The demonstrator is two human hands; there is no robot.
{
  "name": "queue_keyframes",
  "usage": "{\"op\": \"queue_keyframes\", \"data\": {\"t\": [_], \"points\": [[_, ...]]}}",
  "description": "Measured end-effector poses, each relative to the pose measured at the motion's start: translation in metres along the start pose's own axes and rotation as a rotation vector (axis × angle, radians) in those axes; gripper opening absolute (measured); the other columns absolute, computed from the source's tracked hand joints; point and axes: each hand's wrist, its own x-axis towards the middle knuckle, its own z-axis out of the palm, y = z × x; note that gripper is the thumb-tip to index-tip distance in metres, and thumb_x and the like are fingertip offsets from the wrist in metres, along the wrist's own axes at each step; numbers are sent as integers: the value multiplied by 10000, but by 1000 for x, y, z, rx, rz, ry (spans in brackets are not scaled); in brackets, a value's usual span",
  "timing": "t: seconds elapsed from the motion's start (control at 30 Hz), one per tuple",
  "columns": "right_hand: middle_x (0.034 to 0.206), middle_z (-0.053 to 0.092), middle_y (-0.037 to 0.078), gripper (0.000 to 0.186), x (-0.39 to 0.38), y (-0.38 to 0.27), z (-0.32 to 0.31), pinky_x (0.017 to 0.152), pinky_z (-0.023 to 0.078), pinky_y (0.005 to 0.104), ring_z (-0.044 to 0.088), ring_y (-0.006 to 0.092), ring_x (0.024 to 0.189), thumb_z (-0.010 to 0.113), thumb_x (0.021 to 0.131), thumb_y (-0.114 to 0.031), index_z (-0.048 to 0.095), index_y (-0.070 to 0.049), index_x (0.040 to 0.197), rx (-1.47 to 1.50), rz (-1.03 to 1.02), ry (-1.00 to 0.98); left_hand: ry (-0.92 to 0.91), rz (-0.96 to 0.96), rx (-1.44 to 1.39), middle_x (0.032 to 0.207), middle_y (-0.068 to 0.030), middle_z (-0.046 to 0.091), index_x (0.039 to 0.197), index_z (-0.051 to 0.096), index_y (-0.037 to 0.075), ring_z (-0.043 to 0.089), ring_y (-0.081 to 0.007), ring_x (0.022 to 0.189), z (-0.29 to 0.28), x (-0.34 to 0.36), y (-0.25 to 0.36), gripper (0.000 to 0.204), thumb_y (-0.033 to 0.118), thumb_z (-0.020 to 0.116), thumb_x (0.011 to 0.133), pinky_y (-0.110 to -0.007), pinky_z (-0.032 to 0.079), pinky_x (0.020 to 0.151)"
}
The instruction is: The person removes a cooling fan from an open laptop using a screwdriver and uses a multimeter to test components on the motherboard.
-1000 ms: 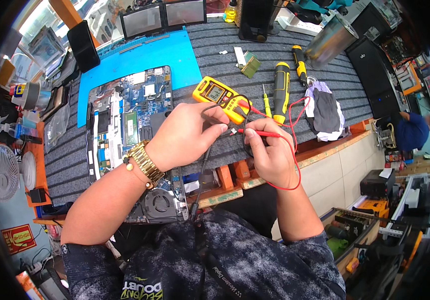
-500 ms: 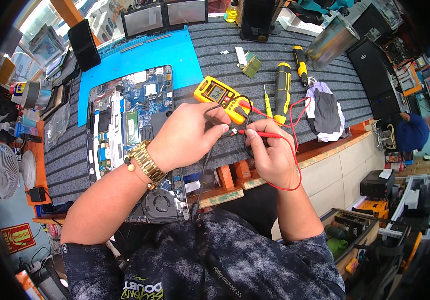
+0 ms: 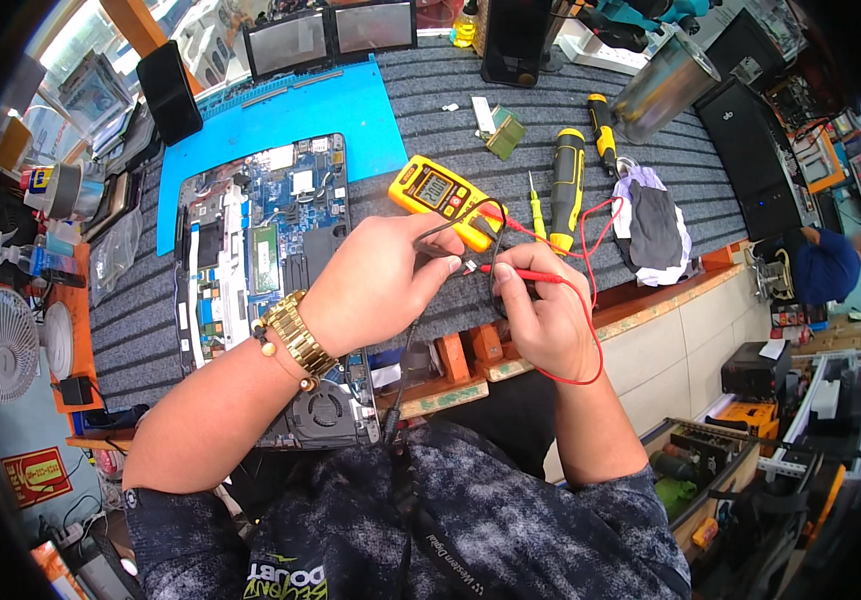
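Note:
My left hand [image 3: 376, 270], a gold watch on its wrist, is closed in a pinch on the black test probe [image 3: 438, 243] and the end of a black cable [image 3: 411, 345] that hangs toward my lap. Its fingers partly hide both. A small white piece [image 3: 471, 267] shows at the fingertips. Closed on the red test probe [image 3: 539, 273], my right hand [image 3: 551, 310] points its tip leftward at that piece; whether they touch I cannot tell. Just beyond lies a yellow multimeter [image 3: 441, 195] with a lit display. Left of it sits an opened laptop [image 3: 269, 240], its circuit board bare.
A blue mat [image 3: 376, 110] extends under the laptop's far end. Right of the multimeter are a small yellow-green screwdriver [image 3: 536, 210], larger yellow-black screwdrivers [image 3: 568, 185] and a white-and-grey cloth [image 3: 649, 225]. A metal can [image 3: 666, 85] stands farther back. Someone in blue [image 3: 826, 265] is at far right.
The multimeter's display now shows a different reading. The red probe has shifted slightly toward the left fingertips, and both hands keep their grips.

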Motion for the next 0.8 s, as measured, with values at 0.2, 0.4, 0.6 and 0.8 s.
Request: {"op": "queue_keyframes", "data": {"t": [0.2, 0.4, 0.6, 0.8], "points": [[877, 749, 131, 61, -1, -3, -1, 740, 579, 381, 740, 280, 773, 715, 1074, -46, 724, 10, 1051, 18, 60, -11, -4, -2, 11, 1021, -227, 828, 1088, 771, -32, 807, -416, 996, 0, -1, 0, 162, 106, 769, 1004, -460, 639, 876], [931, 750, 163, 40, 0, -4, 2, 771, 588, 409, 751, 334, 817, 735, 1048, -23, 718, 10, 1035, 14, 60, -5, 9, 13, 54, 1025, -204, 821, 1137, 758, -47, 821, -318, 949, 2, -4, 1, 185, 95, 775, 1020, -393, 627, 869], [932, 733, 172, 43, 0, -5, 4, 760, 581, 422, 743, 369, 832, 738, 1024, 25, 698, 11, 1024, -40, 8, 1, 55, 117, 169, 1020, -204, 803, 1092, 749, -9, 771, -425, 944, 7, -9, 1, 166, 123, 779, 995, -481, 621, 846], [931, 722, 181, 62, 4, -5, 6, 754, 579, 436, 733, 386, 829, 737, 1015, 43, 682, 14, 1015, -81, -91, 30, 60, 158, 226, 1040, -177, 804, 1113, 738, 13, 762, -419, 997, 13, -11, -3, 160, 100, 782, 986, -508, 616, 877]]}}
